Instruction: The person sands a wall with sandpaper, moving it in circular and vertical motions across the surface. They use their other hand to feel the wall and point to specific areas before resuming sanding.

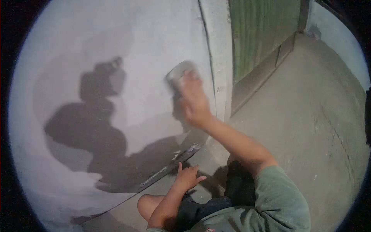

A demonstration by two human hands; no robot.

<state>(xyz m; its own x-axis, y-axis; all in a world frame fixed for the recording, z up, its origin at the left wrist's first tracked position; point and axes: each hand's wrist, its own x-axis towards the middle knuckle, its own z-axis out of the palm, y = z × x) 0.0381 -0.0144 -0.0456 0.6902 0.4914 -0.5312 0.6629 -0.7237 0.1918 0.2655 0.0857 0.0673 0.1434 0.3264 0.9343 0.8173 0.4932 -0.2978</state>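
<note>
My right hand (192, 98), smeared a little by motion, presses a grey flat pad (178, 72) against the white wall (150, 46). The pad looks like a folded sheet or sanding sheet; its exact kind is blurred, and the palm hides part of it. Lower down, near the foot of the wall and in front of my knee, my left hand (188, 177) has its fingers spread and holds nothing.
A dark, chipped strip (170, 165) runs along the wall's base. Beside the wall's right edge, past a cracked vertical seam, stands a green corrugated door (262, 34). The grey concrete floor (297, 116) stretches right, towards another pale wall (336, 34). My shadow falls across the white wall.
</note>
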